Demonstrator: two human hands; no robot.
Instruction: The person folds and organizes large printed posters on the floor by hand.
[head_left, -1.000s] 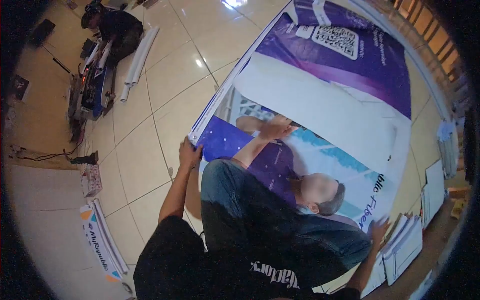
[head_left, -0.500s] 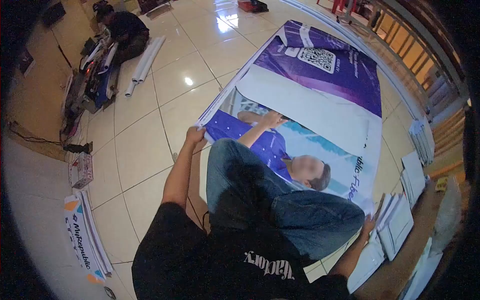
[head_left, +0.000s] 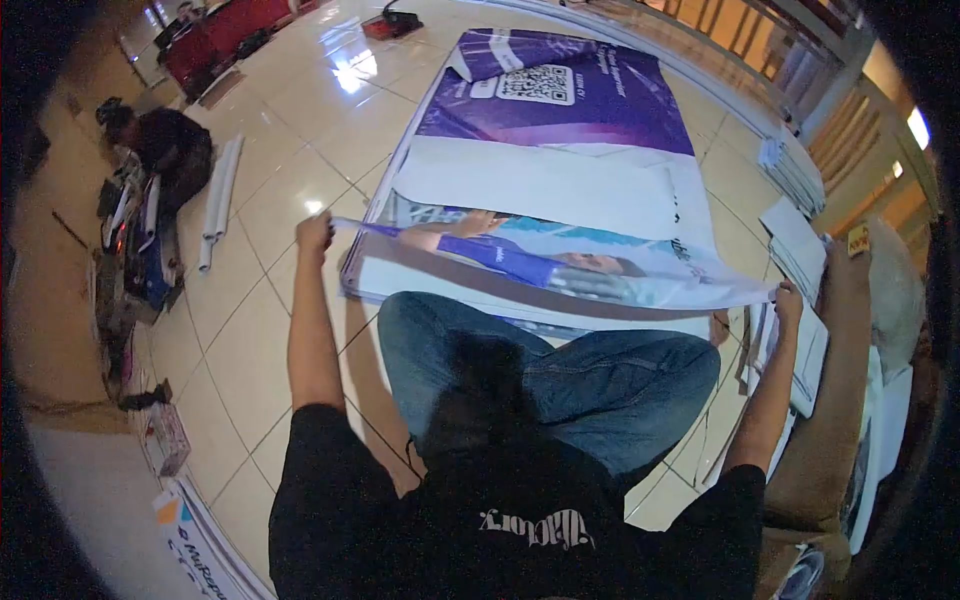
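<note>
A large printed banner [head_left: 540, 170] stretches over the floor in front of my crossed legs, purple with a QR code at its far end and a pictured person in blue nearer me. My left hand [head_left: 315, 232] is closed on its near left corner, and my right hand [head_left: 789, 300] grips the near right corner. Pulled taut between them, the near edge is raised off the floor and sags slightly in the middle. More printed sheeting [head_left: 400, 275] shows flat underneath it.
Folded white sheets [head_left: 790, 165] lie along the right, beside a cardboard box [head_left: 835, 370] and clear plastic. At left, another person [head_left: 170, 140] crouches over equipment near white rolls [head_left: 220, 200]. A stack of MyRepublic banners [head_left: 205, 550] is at lower left.
Both my hands have risen and moved forward, lifting the banner's near edge off my knees and away from me. The view has also shifted.
</note>
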